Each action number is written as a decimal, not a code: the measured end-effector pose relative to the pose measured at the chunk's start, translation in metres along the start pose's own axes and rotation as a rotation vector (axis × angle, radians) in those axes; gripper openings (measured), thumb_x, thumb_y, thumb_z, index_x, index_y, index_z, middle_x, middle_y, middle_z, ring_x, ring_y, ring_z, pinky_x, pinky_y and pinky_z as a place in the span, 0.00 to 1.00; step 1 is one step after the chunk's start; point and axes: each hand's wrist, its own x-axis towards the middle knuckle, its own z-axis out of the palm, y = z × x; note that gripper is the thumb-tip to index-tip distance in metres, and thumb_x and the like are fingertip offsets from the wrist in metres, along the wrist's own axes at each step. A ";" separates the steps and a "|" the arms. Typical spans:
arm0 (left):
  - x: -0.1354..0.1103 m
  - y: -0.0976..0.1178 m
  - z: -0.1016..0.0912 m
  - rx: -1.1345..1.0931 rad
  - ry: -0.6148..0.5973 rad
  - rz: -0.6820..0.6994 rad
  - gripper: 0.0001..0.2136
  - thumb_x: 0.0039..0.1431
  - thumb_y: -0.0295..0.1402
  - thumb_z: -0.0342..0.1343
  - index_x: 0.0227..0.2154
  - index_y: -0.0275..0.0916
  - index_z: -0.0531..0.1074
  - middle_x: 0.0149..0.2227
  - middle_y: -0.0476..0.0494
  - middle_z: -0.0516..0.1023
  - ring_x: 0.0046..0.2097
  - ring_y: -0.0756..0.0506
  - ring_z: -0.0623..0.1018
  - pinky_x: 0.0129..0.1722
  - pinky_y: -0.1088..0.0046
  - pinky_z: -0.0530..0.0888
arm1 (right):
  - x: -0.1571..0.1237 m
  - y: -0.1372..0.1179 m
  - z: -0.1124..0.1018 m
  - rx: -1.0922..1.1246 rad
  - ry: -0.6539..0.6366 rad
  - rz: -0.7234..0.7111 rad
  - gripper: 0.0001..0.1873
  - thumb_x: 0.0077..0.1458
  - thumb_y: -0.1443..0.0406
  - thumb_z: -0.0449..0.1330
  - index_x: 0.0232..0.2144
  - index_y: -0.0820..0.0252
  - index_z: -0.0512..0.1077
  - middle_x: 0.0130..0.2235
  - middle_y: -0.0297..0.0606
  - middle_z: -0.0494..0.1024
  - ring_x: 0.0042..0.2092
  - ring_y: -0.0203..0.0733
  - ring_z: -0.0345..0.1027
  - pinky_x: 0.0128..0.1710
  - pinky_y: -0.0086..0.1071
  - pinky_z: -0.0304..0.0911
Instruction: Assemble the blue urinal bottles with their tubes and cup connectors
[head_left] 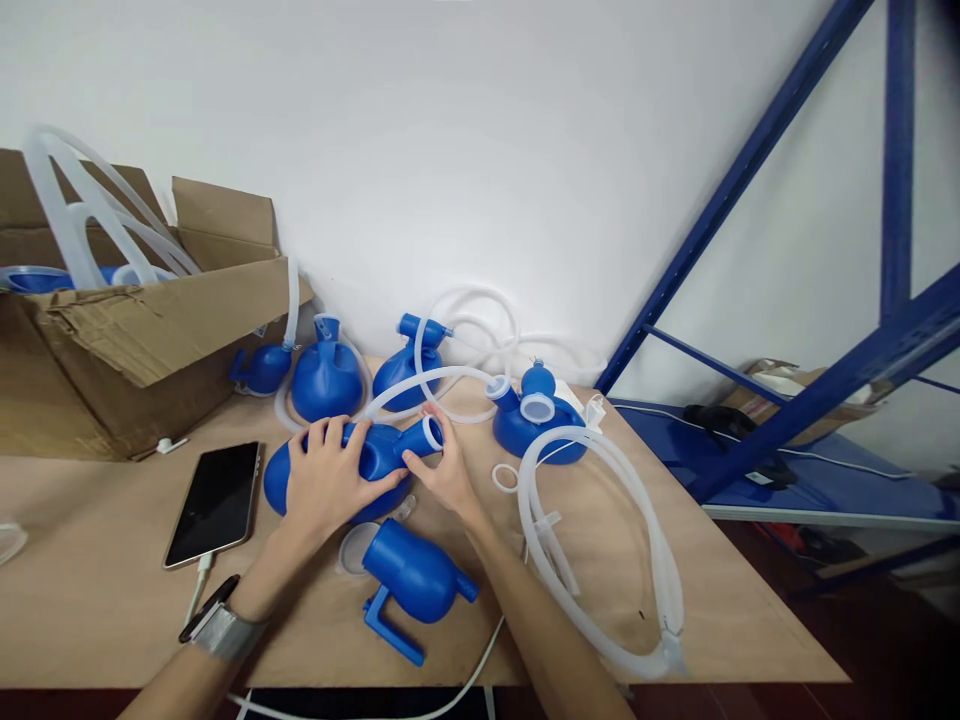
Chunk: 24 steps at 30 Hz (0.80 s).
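Note:
My left hand (328, 478) is wrapped over the body of a blue plastic bottle-shaped vessel (381, 452) that lies on its side on the wooden table (112, 590). My right hand (444, 467) pinches the vessel's neck, where a translucent ring (433, 433) sits on the opening. A second blue vessel with a handle (417, 580) lies just in front of my hands, a clear round cap (354, 549) beside it. A translucent hose (420, 385) arcs from behind the ring.
More blue vessels (326, 376) (533, 420) and coiled translucent hoses (600, 560) lie around. A black phone (215, 502) on a cable is at the left. An open cardboard box (112, 340) with hoses stands far left. Blue metal shelving (825, 380) stands at the right.

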 end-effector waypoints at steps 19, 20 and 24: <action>-0.001 0.000 0.003 -0.086 0.061 -0.013 0.37 0.61 0.60 0.55 0.60 0.32 0.74 0.59 0.21 0.75 0.60 0.24 0.70 0.59 0.45 0.64 | -0.056 0.005 -0.071 -0.922 -0.102 0.462 0.30 0.67 0.62 0.58 0.66 0.71 0.65 0.68 0.71 0.64 0.72 0.76 0.52 0.67 0.68 0.50; 0.000 -0.002 0.002 -0.102 0.074 -0.002 0.36 0.62 0.59 0.56 0.60 0.32 0.73 0.60 0.21 0.74 0.61 0.24 0.69 0.61 0.44 0.63 | -0.061 0.005 -0.073 -0.975 -0.120 0.481 0.26 0.67 0.65 0.56 0.64 0.72 0.68 0.65 0.72 0.66 0.70 0.75 0.56 0.66 0.66 0.52; -0.002 -0.008 -0.015 -0.173 0.192 0.030 0.22 0.69 0.48 0.53 0.52 0.35 0.79 0.60 0.25 0.74 0.63 0.28 0.70 0.65 0.45 0.61 | -0.068 -0.001 -0.072 -0.952 -0.134 0.436 0.21 0.68 0.70 0.50 0.56 0.66 0.75 0.57 0.65 0.74 0.61 0.65 0.67 0.61 0.57 0.60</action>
